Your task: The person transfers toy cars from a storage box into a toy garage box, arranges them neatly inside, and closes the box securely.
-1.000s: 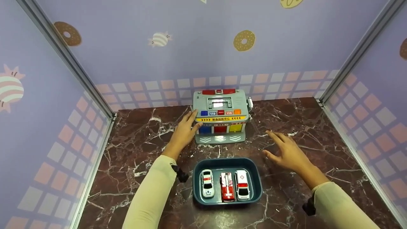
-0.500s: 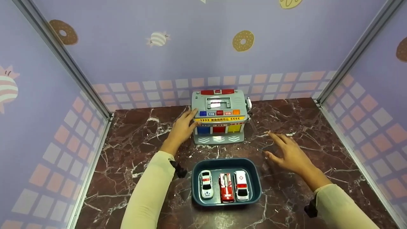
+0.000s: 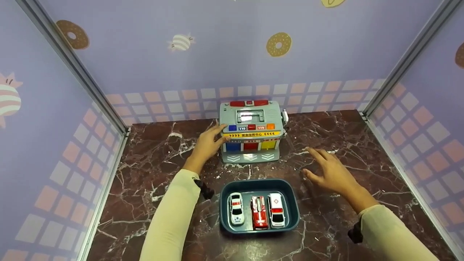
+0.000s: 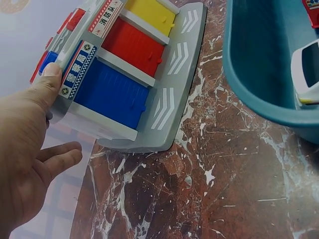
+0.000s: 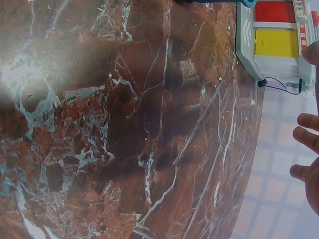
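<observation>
In the head view, a grey toy rescue station (image 3: 251,135) with blue, red and yellow garage doors stands near the back wall. My left hand (image 3: 207,145) is at its left side. The thumb (image 4: 50,82) touches the roof corner by the blue button in the left wrist view, and the other fingers extend beside the wall, partly hidden. My right hand (image 3: 331,173) hovers right of the station, fingers spread, holding nothing. In front is a dark blue tray (image 3: 225,188) with a white police car (image 3: 236,209), a red fire truck (image 3: 259,214) and a white ambulance (image 3: 276,210).
Both hands are over a dark red marbled tabletop (image 3: 152,166). Purple patterned wall panels (image 3: 224,65) enclose the back and sides, joined by grey metal posts. A white handset-like piece (image 3: 285,116) and a dark cord (image 5: 281,88) are on the station's right side.
</observation>
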The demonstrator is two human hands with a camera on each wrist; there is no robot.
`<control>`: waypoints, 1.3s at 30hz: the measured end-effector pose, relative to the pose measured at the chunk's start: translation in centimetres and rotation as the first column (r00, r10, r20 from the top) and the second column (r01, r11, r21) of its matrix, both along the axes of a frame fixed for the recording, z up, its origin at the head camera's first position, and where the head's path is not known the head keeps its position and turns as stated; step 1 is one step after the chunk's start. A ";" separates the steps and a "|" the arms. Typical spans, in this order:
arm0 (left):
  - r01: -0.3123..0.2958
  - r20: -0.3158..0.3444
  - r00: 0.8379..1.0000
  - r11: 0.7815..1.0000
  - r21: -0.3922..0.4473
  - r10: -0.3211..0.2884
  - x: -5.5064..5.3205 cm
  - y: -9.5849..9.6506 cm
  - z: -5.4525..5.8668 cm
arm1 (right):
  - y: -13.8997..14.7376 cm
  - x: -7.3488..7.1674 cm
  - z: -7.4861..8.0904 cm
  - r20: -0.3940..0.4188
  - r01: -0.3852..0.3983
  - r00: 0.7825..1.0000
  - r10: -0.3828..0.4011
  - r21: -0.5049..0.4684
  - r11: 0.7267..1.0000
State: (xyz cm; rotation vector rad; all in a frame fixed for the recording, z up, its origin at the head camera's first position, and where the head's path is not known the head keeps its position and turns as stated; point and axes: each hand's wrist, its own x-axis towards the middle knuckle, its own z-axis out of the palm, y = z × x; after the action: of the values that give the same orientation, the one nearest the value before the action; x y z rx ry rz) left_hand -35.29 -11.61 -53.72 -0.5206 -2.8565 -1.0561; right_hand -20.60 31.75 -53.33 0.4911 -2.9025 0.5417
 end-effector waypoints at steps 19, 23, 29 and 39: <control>-0.040 0.080 0.996 0.999 0.025 0.038 -0.2 -0.8 0.1 | -1.6 -2.1 0.9 0.042 -0.002 0.999 0.003 -0.025 1.000; -0.047 0.095 0.995 0.998 0.032 0.043 -0.1 -0.8 0.0 | -1.7 -3.1 1.6 0.044 0.005 0.999 -0.004 -0.042 0.999; -0.047 0.099 0.994 0.998 0.044 0.043 0.2 -0.6 -0.2 | -2.3 -4.2 2.6 0.097 -0.001 0.995 0.004 -0.037 0.999; -0.017 0.069 0.997 0.999 0.041 0.014 -0.1 0.0 0.1 | -3.1 -5.9 3.3 0.087 -0.013 0.996 0.016 -0.035 0.999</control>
State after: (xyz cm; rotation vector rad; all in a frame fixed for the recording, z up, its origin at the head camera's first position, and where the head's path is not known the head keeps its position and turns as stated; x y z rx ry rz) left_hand -35.36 -11.58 -53.64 -0.4675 -2.8854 -1.1504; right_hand -26.46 28.69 -50.04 0.4967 -2.9684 0.6297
